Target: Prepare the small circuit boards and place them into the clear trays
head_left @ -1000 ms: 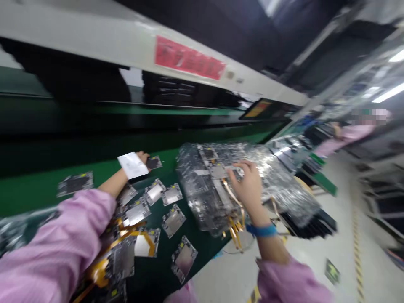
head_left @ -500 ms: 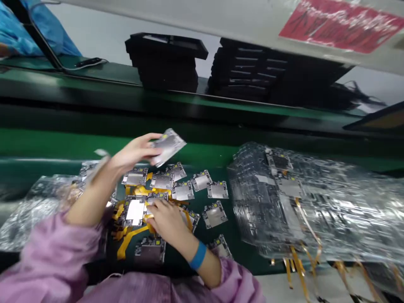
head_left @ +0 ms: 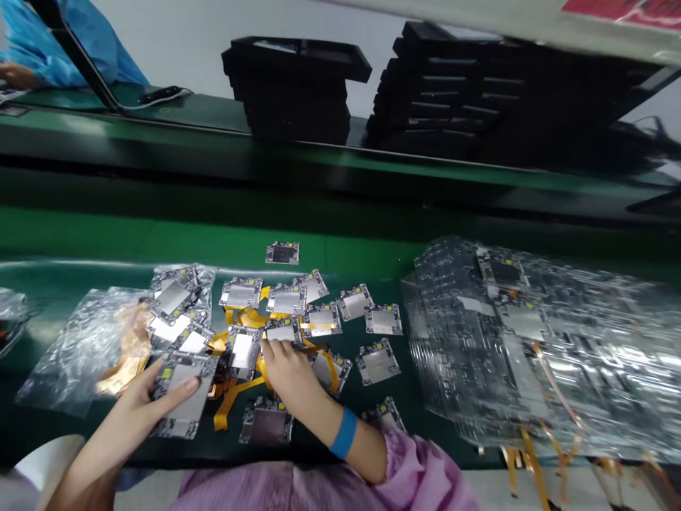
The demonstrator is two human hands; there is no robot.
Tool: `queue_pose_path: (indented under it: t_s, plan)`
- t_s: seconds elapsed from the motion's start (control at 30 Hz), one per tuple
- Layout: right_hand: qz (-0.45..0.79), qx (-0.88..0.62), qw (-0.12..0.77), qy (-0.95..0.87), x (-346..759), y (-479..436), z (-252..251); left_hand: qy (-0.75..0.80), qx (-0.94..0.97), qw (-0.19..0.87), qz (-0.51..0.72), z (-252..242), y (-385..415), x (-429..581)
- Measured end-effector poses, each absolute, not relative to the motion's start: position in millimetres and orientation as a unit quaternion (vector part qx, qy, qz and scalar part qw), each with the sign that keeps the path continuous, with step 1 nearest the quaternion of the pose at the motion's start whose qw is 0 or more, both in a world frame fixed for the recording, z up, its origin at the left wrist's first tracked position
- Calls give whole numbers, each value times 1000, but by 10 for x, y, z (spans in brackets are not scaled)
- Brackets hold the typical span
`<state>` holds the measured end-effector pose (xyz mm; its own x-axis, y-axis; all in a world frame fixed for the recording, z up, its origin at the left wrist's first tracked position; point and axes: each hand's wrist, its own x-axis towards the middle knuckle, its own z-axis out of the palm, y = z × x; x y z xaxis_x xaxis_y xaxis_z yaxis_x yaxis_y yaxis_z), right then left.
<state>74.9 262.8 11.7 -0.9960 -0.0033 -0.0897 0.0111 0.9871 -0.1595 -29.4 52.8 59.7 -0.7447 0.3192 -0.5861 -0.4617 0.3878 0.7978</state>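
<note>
Several small circuit boards with silver shields and orange flex cables (head_left: 290,312) lie scattered on the green bench (head_left: 133,241). My left hand (head_left: 143,397) is at the lower left, closed on one board (head_left: 181,394) with the thumb on top. My right hand (head_left: 287,372), blue band at the wrist, rests palm down on the pile, fingertips touching a board (head_left: 281,332); nothing shows in its grasp. One dark board (head_left: 283,253) lies alone further back.
A tall stack of clear plastic trays with boards and orange cables (head_left: 532,348) fills the right. Crumpled clear film (head_left: 79,348) lies at the left. Black tray stacks (head_left: 298,92) (head_left: 452,99) stand on the rear shelf. A person in blue (head_left: 32,50) is at the top left.
My left hand came down from above the pile to the near left, now gripping a board low over the bench. My right hand stays on the pile. One board now lies alone further back.
</note>
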Motion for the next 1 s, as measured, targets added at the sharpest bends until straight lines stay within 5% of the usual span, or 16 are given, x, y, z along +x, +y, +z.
queue_pose_path:
  t_s: [0.2,0.37,0.5,1.0]
  plan:
    - [-107,-3,3,994,833,2847,276,775,77,373,504,693,782,-394]
    - [-412,165,-135,886,930,3130,691,796,159,345,470,719,950,-297]
    - [-594,133,-124,783,945,3065,840,797,212,342,450,775,1131,-166]
    - [-280,50,-293,913,863,3164,527,832,303,243,396,809,1701,-201]
